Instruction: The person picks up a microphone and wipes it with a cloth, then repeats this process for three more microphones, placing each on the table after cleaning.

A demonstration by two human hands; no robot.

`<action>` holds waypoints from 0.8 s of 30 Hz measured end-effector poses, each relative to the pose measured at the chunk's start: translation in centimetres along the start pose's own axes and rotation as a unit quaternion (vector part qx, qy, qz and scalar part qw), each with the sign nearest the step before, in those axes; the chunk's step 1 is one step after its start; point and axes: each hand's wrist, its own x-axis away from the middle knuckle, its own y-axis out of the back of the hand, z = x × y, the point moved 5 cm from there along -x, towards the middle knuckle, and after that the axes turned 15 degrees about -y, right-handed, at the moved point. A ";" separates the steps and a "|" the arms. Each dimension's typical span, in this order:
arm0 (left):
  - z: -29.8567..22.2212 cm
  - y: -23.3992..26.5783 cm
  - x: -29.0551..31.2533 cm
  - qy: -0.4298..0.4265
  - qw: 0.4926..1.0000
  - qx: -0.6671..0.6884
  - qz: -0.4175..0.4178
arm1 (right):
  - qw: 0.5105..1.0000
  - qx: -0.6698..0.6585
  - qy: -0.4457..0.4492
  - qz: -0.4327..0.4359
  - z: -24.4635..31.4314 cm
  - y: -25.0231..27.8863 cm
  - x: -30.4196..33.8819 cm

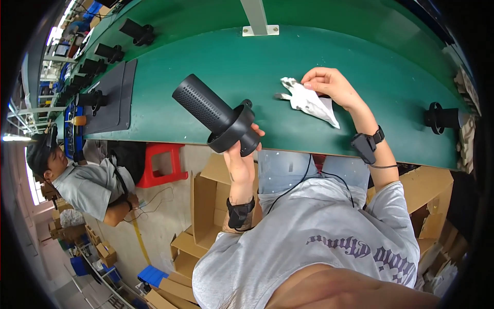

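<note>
While the left hand (241, 154) grips the black tube (216, 114) by its collar, lifting it free, the right hand (329, 85) pinches a white bag (309, 101) on the surface (391, 92).

black perforated-mesh plastic cylinder (218, 117), 9 o'clock of cloth | crumpled white cloth (310, 102) | plain green table mat (288, 56) | red plastic stool (162, 164), 7 o'clock

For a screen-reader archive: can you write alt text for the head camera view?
Seen from above, a person's left hand holds a black perforated cylinder with a ring base over a green workbench, while the right hand pinches a crumpled white cloth lying on it. More black cylinders line the bench's left side, where another person sits beside a red stool.
</note>
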 end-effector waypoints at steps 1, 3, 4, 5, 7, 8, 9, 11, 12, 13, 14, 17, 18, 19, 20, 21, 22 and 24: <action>0.0 0.0 0.0 0.000 1.000 -0.003 0.004 | 1.000 -0.001 -0.002 0.000 -0.3 0.2 0.1; -0.1 0.0 0.0 0.002 1.000 -0.007 0.006 | 0.898 0.281 0.134 -0.310 1.3 1.7 1.8; -0.2 0.1 0.0 -0.002 1.000 -0.013 0.005 | 0.830 0.389 0.148 -0.371 2.0 1.5 2.9; -0.2 0.2 0.0 -0.007 1.000 -0.020 0.005 | 0.831 0.389 0.148 -0.369 2.1 1.2 3.0; 0.0 0.0 -0.1 -0.002 1.000 -0.016 0.005 | 0.850 0.328 0.168 -0.375 2.4 1.1 3.5; 0.1 -0.1 -0.1 0.000 1.000 -0.014 0.005 | 0.858 0.317 0.161 -0.371 2.5 0.8 3.7; 0.2 -0.2 -0.1 0.002 1.000 -0.014 0.008 | 0.858 0.315 0.158 -0.374 2.6 0.7 3.7; 0.3 -0.4 -0.2 0.006 1.000 -0.010 0.008 | 0.850 0.318 0.135 -0.397 2.5 1.0 3.2; 0.3 -0.5 -0.2 0.007 1.000 -0.010 0.011 | 0.847 0.326 0.122 -0.401 2.4 1.3 2.8; 0.3 -0.5 -0.2 0.008 1.000 -0.011 0.009 | 0.846 0.325 0.121 -0.404 2.4 1.5 2.6; 0.3 -0.5 -0.2 0.009 1.000 -0.012 0.007 | 0.846 0.336 0.113 -0.398 2.3 1.5 2.4; 0.3 -0.5 -0.2 0.016 0.999 -0.036 0.014 | 0.843 0.345 0.100 -0.400 1.9 1.1 2.0; 0.3 -0.5 -0.2 0.017 0.999 -0.036 0.015 | 0.823 0.369 0.094 -0.421 1.8 1.1 1.9; 0.4 -0.5 -0.3 0.019 0.999 -0.037 0.015 | 0.802 0.393 0.087 -0.441 1.6 1.1 1.8; 0.4 -0.5 -0.3 0.021 0.999 -0.038 0.015 | 0.801 0.393 0.087 -0.443 1.3 1.5 1.6; 0.4 -0.6 -0.4 0.021 0.999 -0.038 0.018 | 0.807 0.385 0.119 -0.431 1.3 1.9 1.5; 0.5 -0.7 -0.4 0.028 0.999 -0.035 0.019 | 0.812 0.376 0.151 -0.419 1.3 2.1 1.5; 0.5 -0.8 -0.4 0.034 0.999 -0.031 0.023 | 0.886 0.255 0.126 -0.367 1.1 3.2 1.5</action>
